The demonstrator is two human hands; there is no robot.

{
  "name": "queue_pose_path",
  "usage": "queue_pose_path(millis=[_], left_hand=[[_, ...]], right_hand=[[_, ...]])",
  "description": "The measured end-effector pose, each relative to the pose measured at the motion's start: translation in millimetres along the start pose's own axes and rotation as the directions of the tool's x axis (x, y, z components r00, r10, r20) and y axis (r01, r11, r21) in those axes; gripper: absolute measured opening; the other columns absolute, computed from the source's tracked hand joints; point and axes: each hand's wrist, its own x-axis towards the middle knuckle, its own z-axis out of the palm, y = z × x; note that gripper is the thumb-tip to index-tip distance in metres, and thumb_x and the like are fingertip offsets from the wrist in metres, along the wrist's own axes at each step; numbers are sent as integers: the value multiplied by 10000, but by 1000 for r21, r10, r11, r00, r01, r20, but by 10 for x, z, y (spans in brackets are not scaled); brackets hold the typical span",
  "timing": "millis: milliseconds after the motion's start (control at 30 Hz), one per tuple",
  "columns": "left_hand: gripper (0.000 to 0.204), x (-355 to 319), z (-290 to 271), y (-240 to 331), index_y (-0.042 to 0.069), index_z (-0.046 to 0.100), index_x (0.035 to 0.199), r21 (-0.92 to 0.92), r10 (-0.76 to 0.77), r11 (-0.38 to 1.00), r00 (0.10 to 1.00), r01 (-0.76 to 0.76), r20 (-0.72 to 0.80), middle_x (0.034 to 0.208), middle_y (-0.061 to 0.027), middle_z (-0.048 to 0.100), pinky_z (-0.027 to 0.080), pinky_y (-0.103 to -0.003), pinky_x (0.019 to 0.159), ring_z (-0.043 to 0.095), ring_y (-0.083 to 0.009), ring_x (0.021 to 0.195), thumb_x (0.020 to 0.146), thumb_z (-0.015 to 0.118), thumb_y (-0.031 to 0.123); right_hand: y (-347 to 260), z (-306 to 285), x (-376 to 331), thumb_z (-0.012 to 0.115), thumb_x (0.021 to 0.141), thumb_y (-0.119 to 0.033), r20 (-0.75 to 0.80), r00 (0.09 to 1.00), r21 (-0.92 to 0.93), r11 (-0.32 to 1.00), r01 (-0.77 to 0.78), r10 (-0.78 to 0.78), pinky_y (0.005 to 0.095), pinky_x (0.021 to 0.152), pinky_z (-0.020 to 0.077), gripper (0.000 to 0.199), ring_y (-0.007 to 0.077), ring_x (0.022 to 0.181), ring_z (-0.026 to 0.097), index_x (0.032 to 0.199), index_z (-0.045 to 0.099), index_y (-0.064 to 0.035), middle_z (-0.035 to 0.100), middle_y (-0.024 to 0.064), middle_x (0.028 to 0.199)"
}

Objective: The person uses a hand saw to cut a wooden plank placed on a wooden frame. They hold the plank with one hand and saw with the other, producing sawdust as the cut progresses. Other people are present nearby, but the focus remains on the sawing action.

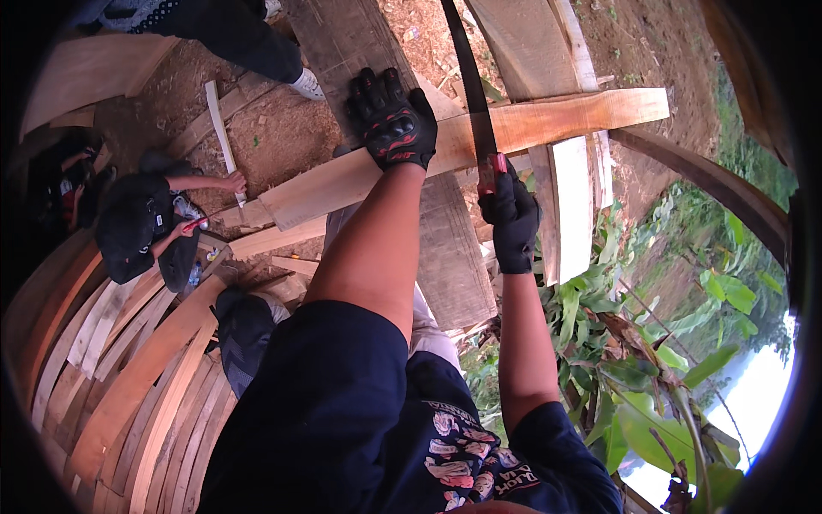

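Here, saw (469, 86) across plank (548, 120) edge.

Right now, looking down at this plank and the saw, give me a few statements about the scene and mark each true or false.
1. The left hand lies flat on the long plank. True.
2. The right hand grips a hammer. False: it grips the handle of a hand saw.
3. Both hands are bare. False: both wear black gloves.
4. A crouching person in a dark cap is at the plank's far left end. True.
5. The saw blade lies flat on the ground. False: it crosses the plank.
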Motion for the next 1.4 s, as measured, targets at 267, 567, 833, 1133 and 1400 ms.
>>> queue_pose_path(millis=[267, 567, 833, 1133, 1400], left_hand=[[630, -16, 57, 7, 79, 538, 1567, -9, -9, 1000, 1000, 9, 1, 1674, -248, 445, 276, -603, 1311, 382, -465, 1567, 1049, 629, 424], [637, -9, 47, -2, 86, 528, 1590, -14, -29, 999, 998, 30, 57, 1711, -242, 408, 255, -595, 1327, 336, -448, 1608, 1062, 611, 432], [659, -34, 99, -20, 92, 532, 1612, -10, -37, 999, 999, 37, 38, 1718, -234, 406, 253, -593, 1334, 336, -447, 1614, 1070, 582, 463], [659, -7, -65, 48, 133, 495, 1674, -72, -99, 991, 981, 112, 169, 1795, -191, 334, 163, -592, 1370, 279, -409, 1663, 1092, 511, 443], [636, -27, 81, -15, 93, 571, 1575, 31, -18, 999, 1000, 18, 4, 1679, -234, 448, 301, -602, 1309, 378, -455, 1580, 1056, 622, 456]], right_hand=[[-1, 32, -25, 613, 1154, -390, -21, 1000, -179, 984, 4, -8, 326, 628, 506, 468, 89, 661, 608, 1505, 708, -96, 650, 19, 734], [61, 41, -24, 603, 1147, -429, -1, 993, -296, 949, 109, -115, 358, 620, 509, 497, 117, 638, 630, 1486, 718, -83, 673, 71, 723], [100, 22, -104, 576, 1155, -445, -19, 999, -293, 955, 41, -49, 397, 632, 518, 509, 161, 626, 640, 1488, 714, -86, 669, 122, 734], [132, -112, -253, 552, 1152, -481, -18, 999, -406, 913, -44, 40, 424, 705, 554, 527, 259, 712, 721, 1460, 730, -93, 711, 148, 779], [176, -193, -386, 532, 1158, -478, 12, 999, -469, 882, 50, -50, 427, 741, 570, 530, 289, 764, 756, 1459, 730, -89, 747, 144, 822]])
